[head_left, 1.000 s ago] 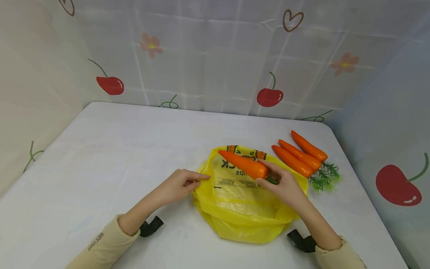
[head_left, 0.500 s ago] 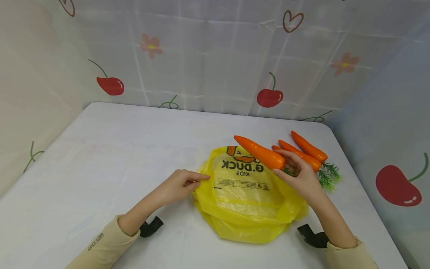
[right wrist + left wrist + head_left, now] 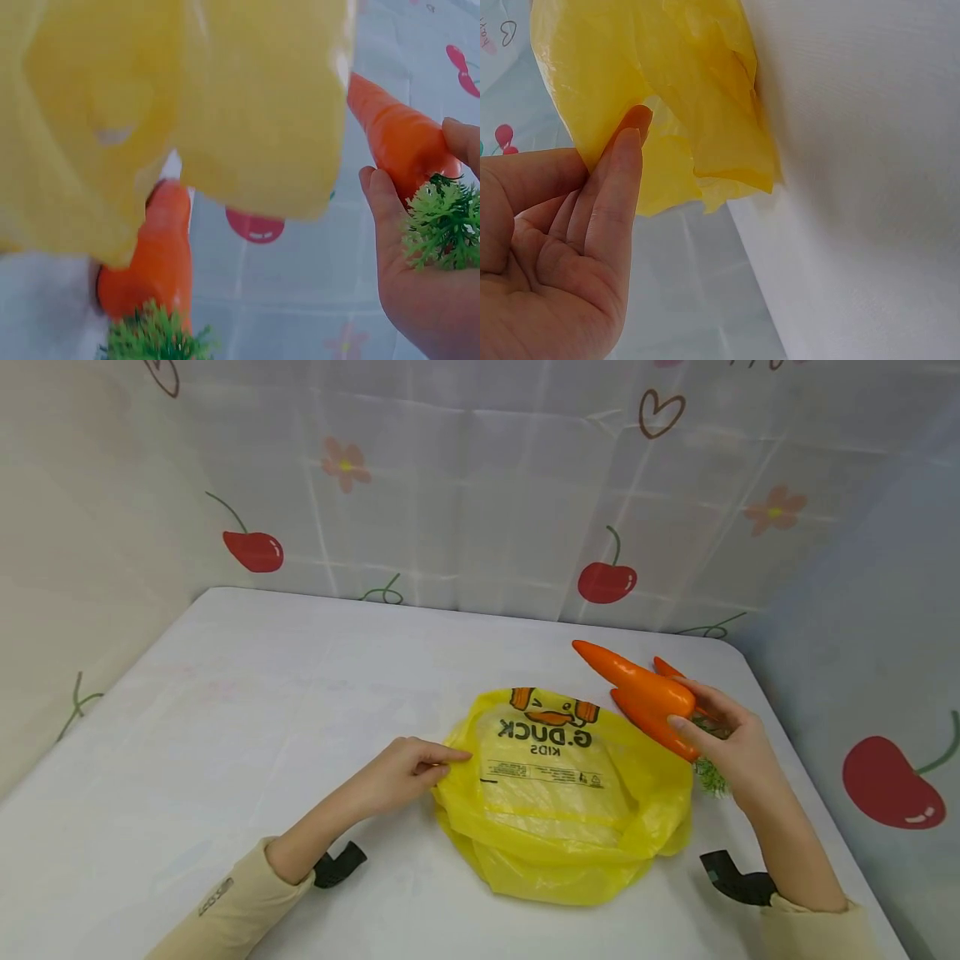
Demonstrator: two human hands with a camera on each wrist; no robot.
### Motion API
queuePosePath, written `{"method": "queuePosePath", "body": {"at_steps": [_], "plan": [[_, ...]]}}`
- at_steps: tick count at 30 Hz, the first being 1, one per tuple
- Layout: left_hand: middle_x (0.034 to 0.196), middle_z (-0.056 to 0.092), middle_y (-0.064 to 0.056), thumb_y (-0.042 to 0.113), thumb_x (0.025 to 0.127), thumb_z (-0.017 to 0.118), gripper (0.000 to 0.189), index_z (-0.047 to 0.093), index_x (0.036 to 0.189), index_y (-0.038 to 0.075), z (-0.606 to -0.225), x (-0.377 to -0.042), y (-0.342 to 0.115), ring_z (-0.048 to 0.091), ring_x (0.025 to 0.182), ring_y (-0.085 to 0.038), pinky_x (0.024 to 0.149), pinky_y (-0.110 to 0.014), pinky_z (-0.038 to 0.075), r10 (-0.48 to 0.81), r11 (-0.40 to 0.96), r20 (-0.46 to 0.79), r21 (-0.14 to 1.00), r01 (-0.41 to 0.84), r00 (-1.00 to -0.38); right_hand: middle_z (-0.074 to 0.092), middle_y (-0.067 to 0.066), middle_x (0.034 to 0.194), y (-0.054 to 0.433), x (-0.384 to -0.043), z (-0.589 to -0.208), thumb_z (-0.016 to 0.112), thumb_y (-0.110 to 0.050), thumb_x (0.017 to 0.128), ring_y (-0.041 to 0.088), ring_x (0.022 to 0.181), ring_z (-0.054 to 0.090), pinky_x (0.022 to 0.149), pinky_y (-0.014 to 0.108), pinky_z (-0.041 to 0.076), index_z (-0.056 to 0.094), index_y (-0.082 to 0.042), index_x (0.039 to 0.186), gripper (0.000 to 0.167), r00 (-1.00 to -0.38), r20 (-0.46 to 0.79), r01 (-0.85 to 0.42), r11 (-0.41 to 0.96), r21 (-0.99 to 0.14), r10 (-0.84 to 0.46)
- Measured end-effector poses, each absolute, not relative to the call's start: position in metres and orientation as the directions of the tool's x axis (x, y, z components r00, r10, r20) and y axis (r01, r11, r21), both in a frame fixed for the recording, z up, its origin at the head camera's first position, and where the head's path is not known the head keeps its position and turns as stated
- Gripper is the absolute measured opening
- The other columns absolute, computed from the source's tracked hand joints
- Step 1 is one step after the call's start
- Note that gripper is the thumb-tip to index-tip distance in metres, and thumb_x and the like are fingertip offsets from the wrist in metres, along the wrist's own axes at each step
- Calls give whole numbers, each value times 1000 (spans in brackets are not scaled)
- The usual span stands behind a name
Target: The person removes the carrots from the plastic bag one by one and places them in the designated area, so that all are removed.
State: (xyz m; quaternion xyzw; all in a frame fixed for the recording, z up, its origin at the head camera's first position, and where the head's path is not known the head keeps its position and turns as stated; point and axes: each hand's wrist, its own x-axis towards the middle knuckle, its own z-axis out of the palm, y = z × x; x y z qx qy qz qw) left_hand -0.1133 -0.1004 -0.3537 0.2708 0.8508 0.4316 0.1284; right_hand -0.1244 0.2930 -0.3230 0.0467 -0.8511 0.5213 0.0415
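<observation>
My left hand (image 3: 397,775) pinches the left edge of a yellow plastic bag (image 3: 555,818); in the left wrist view thumb and fingers (image 3: 615,199) meet on the bag's film. The bag's mouth is spread, with a printed duck and "G.DUCK KIDS" on its inner side. My right hand (image 3: 738,747) holds an orange carrot (image 3: 626,672) by its thick end, beyond the bag's right rim, tip towards the far left. Green leaves (image 3: 446,221) of the held carrot lie against the palm in the right wrist view. Other carrots (image 3: 648,722) lie beneath and behind it, partly hidden.
The white table (image 3: 262,710) runs out to the left of the bag. Behind it hangs a pale curtain (image 3: 450,485) with cherries, flowers and hearts. A lying carrot (image 3: 154,262) shows below the bag in the right wrist view. Black wrist mounts (image 3: 340,865) stick out at both forearms.
My right hand has carried the carrot from over the bag's mouth to the right, over the other carrots. The left hand has kept its grip on the bag.
</observation>
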Motion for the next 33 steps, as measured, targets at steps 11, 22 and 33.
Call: {"method": "queuePosePath", "body": {"at_steps": [11, 22, 33], "plan": [[110, 63, -11, -5, 91, 53, 31, 64, 119, 1, -355, -114, -100, 43, 59, -8, 54, -21, 39, 569, 485, 7, 805, 342, -822, 57, -6, 116, 349, -140, -324, 52, 0, 94, 4, 96, 56, 77, 14, 45, 53, -16, 130, 39, -985, 150, -150, -1, -989, -81], [107, 65, -10, -6, 91, 53, 30, 64, 118, 1, -357, -114, -100, 38, 56, -7, 52, -20, 36, 570, 483, 15, 803, 349, -822, 56, -1, 110, 406, -166, -340, 50, 6, 93, 9, 95, 60, 77, 22, 48, 60, -14, 119, 34, -997, 49, -26, -298, -954, -67], [100, 66, -6, -5, 91, 53, 31, 64, 119, 1, -355, -114, -100, 33, 53, -6, 51, -20, 33, 577, 478, 12, 806, 349, -817, 61, 0, 101, 432, -184, -366, 52, 5, 92, 12, 88, 63, 75, 24, 50, 64, -14, 108, 28, -998, -47, 56, -366, -929, -35]]}}
